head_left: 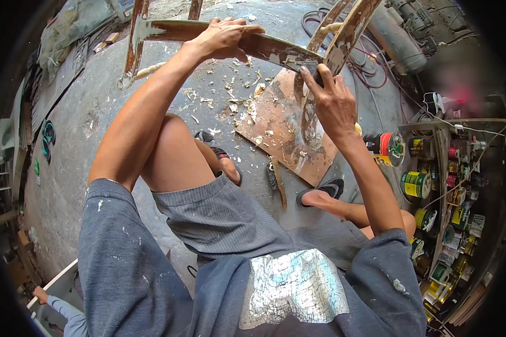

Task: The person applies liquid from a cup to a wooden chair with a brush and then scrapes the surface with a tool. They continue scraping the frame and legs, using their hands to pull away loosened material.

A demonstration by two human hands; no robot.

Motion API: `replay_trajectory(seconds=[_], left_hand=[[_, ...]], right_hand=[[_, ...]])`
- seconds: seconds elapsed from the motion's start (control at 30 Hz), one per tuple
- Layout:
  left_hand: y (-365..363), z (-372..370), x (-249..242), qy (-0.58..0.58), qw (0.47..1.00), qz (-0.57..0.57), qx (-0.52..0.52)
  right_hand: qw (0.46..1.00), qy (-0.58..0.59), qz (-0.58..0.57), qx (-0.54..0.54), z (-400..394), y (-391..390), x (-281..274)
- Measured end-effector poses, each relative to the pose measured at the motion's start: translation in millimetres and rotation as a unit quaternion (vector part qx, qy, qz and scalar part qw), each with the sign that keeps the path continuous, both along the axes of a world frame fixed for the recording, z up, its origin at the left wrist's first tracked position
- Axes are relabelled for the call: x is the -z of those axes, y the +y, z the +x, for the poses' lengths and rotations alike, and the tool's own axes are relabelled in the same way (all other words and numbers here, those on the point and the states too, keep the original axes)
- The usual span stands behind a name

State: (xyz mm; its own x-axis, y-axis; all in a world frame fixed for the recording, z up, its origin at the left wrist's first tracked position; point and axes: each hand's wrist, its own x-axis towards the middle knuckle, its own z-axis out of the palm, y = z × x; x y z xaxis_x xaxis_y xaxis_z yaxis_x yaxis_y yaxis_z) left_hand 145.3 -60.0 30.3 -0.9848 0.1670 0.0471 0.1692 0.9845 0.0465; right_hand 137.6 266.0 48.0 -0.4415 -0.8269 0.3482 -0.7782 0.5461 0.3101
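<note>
A wooden chair frame [275, 50] with patchy brown and whitish, partly stripped paint stands at the top of the head view. My left hand [225, 39] is closed over its curved rail, fingers wrapped across the top edge. At the rail's right end, my right hand [333, 104] grips the joint with the upright post, thumb and index finger against the wood. Whether anything small sits under those fingers is hidden. Below the joint, a square brown board [289, 132] lies on the floor, stained with whitish residue. A brush with a wooden handle [278, 182] lies beside the board.
Pale peeled scraps [236, 92] litter the grey floor [90, 118]. Cans [415, 184] crowd a wooden shelf [443, 168] at right, near an open can [391, 149]. A hose [365, 73] coils beside a cylindrical tank [399, 42]. Another person's sleeved arm [67, 312] shows lower left.
</note>
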Motion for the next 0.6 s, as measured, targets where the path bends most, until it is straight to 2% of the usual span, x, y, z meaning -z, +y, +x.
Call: replay_trajectory(seconds=[0.6], left_hand=[[-1.3, -1.6, 2.1, -0.002, 1.0, 0.005, 0.002]], right_hand=[[1.0, 0.019, -0.018, 0.014, -0.1, -10.4, -0.9]])
